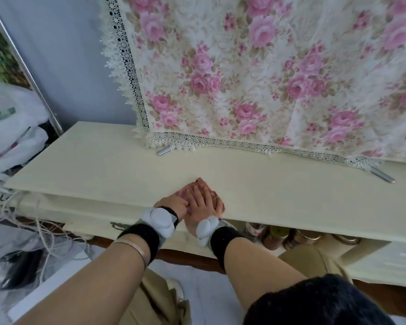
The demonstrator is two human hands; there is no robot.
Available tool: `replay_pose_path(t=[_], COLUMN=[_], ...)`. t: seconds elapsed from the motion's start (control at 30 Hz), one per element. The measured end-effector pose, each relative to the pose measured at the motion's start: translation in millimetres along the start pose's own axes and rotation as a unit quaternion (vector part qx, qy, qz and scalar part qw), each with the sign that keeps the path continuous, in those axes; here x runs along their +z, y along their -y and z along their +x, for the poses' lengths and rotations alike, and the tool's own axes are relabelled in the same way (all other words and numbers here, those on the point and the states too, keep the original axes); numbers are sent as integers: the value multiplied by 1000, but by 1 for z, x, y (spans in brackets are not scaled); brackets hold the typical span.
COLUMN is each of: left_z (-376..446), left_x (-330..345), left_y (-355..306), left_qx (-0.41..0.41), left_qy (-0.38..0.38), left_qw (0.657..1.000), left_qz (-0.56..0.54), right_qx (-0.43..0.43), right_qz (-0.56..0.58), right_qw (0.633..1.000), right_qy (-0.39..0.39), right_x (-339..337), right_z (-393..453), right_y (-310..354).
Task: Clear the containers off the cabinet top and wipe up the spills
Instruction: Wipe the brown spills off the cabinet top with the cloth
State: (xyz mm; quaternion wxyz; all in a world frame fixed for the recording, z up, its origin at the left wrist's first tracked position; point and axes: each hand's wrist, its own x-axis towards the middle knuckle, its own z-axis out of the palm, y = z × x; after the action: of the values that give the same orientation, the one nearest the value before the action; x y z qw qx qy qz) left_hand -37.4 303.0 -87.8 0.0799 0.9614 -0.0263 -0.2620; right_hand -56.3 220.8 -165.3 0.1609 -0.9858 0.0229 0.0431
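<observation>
pressing pink cloth (198, 184), hands (198, 202) stacked

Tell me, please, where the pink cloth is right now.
In the head view, the pink cloth lies near the front edge of the cabinet top, left of centre, pressed flat under the right hand, with the left hand beside it.

We have one view only, from the head, looking forward and steeply down. It sits close above the cabinet top (103, 160), with the flowered cloth (267, 78) beyond.
</observation>
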Motion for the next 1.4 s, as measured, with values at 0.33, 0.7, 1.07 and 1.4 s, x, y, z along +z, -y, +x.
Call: replay_pose_path(t=[0.33, 0.7, 1.07, 1.4], left_z=[-22, -38, -48, -15], left_x=[0, 6, 68, 116], left_y=[22, 38, 18, 10], left_qx=[-14, -109, -158, -172], left_qy=[-78, -158, 19, 47], left_qw=[989, 906, 790, 839], left_qz=[-124, -378, -592, -514], right_qx=[-60, 225, 242, 327], right_qz=[19, 729, 774, 649], right_qw=[996, 632, 555, 662], right_qy=[69, 133, 188, 186], right_x=[-9, -56, -14, 37], right_z=[-1, -25, -68, -83], right_y=[11, 2, -35, -76])
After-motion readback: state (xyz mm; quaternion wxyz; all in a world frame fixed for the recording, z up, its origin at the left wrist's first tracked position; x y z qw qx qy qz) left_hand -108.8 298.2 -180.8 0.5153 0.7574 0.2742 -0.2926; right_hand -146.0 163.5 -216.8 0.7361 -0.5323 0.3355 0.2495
